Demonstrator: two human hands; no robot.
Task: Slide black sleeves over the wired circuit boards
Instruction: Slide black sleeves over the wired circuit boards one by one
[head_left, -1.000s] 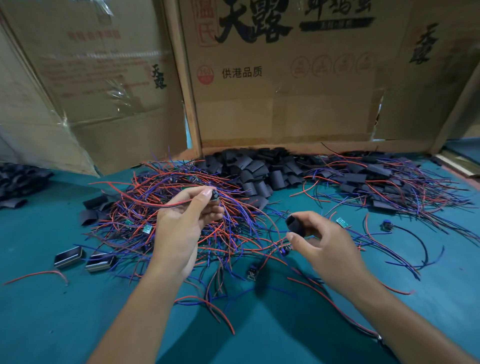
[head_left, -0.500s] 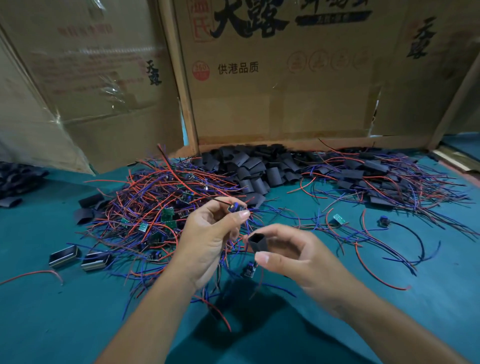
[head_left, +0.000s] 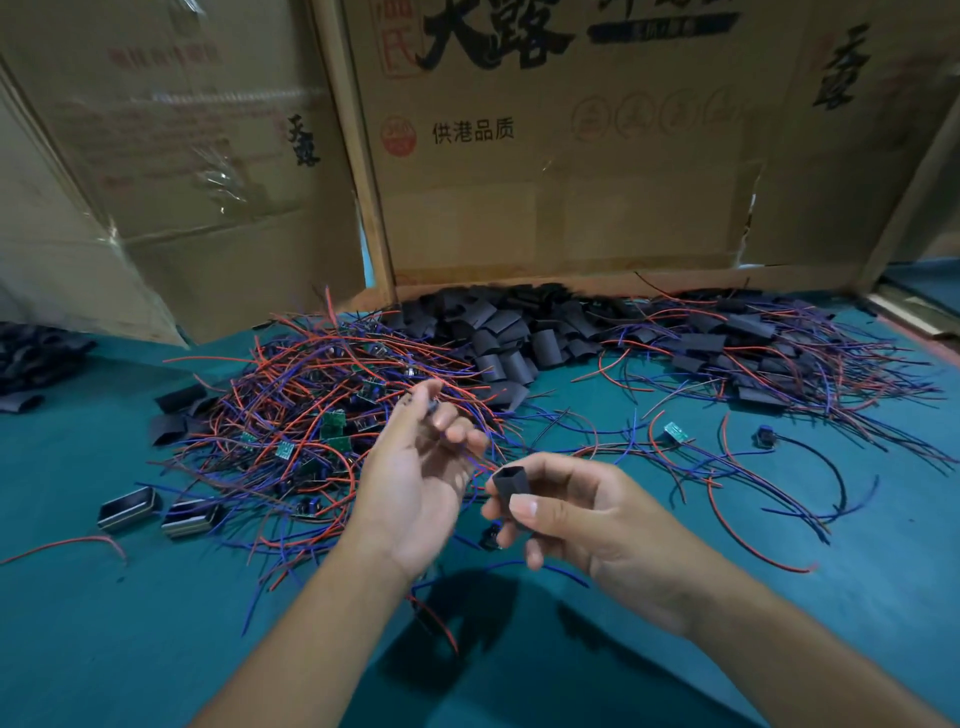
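Holding the short black tubular sleeve (head_left: 511, 488) mouth-up, the right hand (head_left: 587, 512) is pinching it between thumb and fingers so the opening is facing the left hand (head_left: 423, 467), which is grasping a small wired part (blurred) above the teal table (head_left: 130, 623).

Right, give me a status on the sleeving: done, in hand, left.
Done: boards already in sleeves lie in a pile at the far right. In hand: the right hand pinches an open black sleeve; the left hand holds a small wired part, blurred, not yet inserted. Left: a big tangle of bare boards and a heap of empty sleeves remain.
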